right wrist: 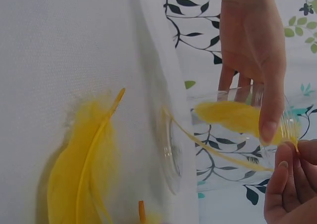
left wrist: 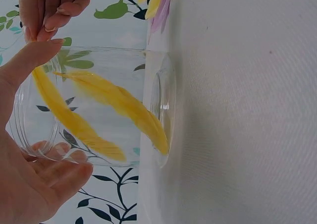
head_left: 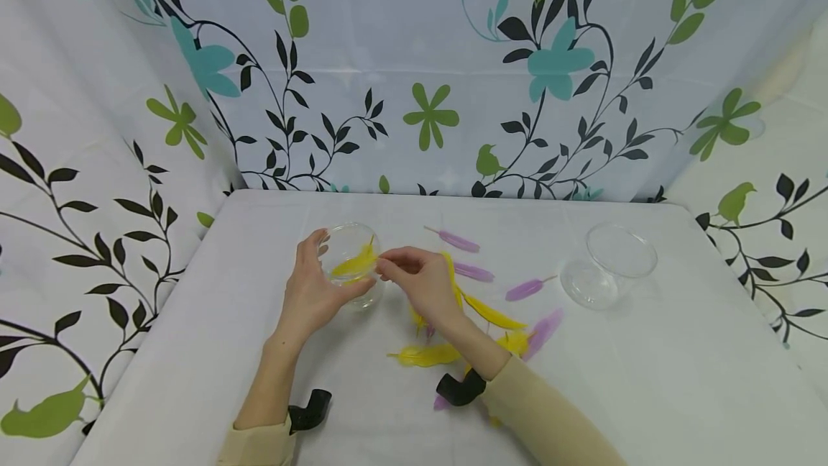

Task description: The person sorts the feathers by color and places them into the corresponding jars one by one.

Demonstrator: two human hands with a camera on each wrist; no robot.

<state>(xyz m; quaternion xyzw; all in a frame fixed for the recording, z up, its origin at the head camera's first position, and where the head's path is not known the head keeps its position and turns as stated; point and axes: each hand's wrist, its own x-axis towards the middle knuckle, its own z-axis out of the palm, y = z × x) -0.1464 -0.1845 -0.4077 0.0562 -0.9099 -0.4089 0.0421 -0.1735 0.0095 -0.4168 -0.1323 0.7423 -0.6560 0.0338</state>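
Note:
My left hand [head_left: 305, 292] holds a clear jar [head_left: 367, 300] near its mouth, thumb on one side and fingers on the other. At the rim my right hand [head_left: 422, 280] pinches the quill end of a yellow feather [left wrist: 74, 120], whose vane hangs down inside the jar. A second yellow feather [left wrist: 121, 101] leans within, its lower end at the jar's base. The jar stands upright on the white-covered table [head_left: 194, 380]. In the right wrist view, the left thumb covers part of the pinched feather.
Several yellow feathers [head_left: 427, 355] and purple feathers [head_left: 459, 241] lie scattered in the middle, partly under the right forearm. Another clear jar [head_left: 608, 265] stands at the right. A leaf-patterned curtain [head_left: 388, 42] hangs behind the table and along its sides.

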